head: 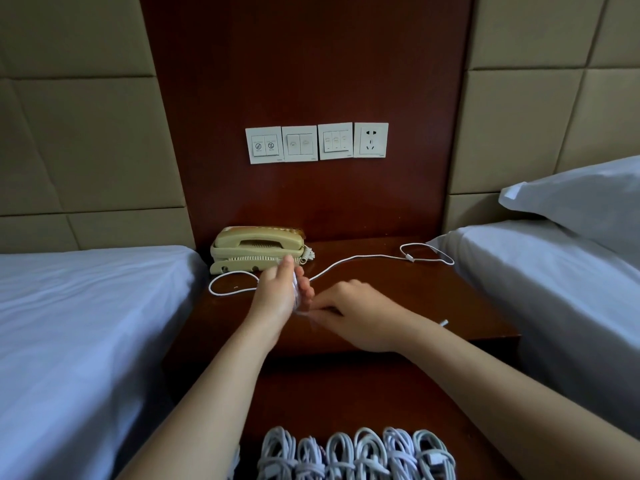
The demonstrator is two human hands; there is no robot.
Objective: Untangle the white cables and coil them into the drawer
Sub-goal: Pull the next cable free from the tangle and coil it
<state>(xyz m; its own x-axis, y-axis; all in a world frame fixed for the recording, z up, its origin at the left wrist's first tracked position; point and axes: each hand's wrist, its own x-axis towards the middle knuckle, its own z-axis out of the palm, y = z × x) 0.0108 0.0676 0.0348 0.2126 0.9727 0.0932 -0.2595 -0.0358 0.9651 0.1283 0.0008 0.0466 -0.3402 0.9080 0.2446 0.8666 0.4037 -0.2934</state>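
A long white cable (349,259) trails over the dark wooden nightstand (433,299), looping at the left by the phone and at the far right near the bed. My left hand (282,294) stands upright over the nightstand with blurred turns of the cable wound round its fingers. My right hand (353,313) pinches the cable just below the left hand. A loose cable end (444,322) shows past my right wrist. In the open drawer (346,393) below, several coiled white cables (356,452) lie in a row.
A beige telephone (258,249) sits at the back left of the nightstand. Wall switches and a socket (317,143) are on the wooden panel above. A bed with white sheets (79,323) flanks the left, another bed (561,292) and pillow (581,199) the right.
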